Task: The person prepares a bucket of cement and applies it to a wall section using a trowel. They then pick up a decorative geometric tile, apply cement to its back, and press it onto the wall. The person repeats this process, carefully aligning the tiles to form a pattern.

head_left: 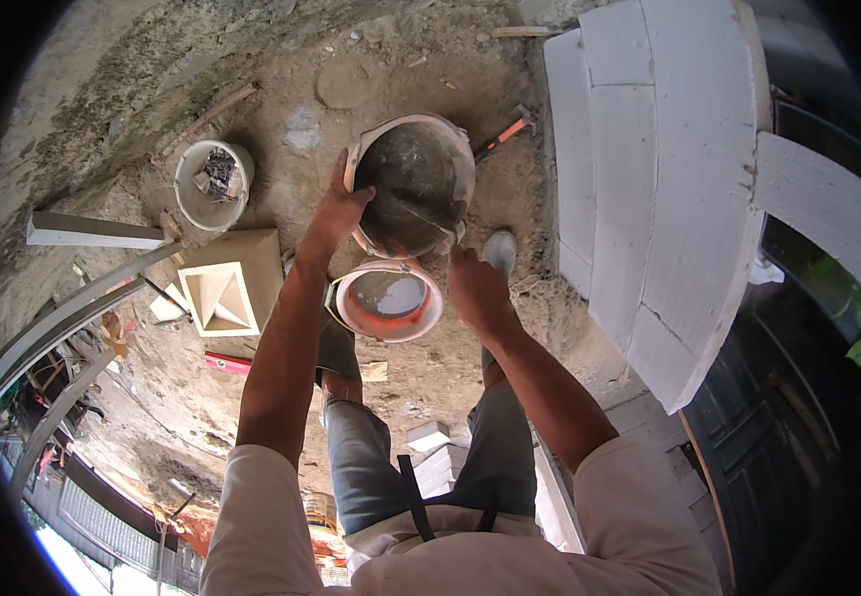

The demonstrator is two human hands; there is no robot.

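A wide bucket (pixel 465 164) coated with grey mortar sits before me, wet mortar (pixel 406 184) covering its inside. My left hand (pixel 339 211) grips its left rim, thumb over the inner edge and fingers outside. At the near right rim my right hand (pixel 478 290) is closed round the handle of what looks like a trowel (pixel 435 221); its blade is smeared with mortar and hard to make out. Between my forearms stands a smaller orange-lined bucket (pixel 432 316) with pale, watery liquid in it. My feet are planted on either side of that smaller bucket.
A hammer (pixel 506 137) with an orange and black handle lies beyond the mortar bucket. A pale block wall (pixel 619 149) rises at right. Leftward are a white bucket of scraps (pixel 184 204), a cream box-shaped form (pixel 270 260) and a red level (pixel 228 364). Blocks (pixel 429 435) lie near my legs.
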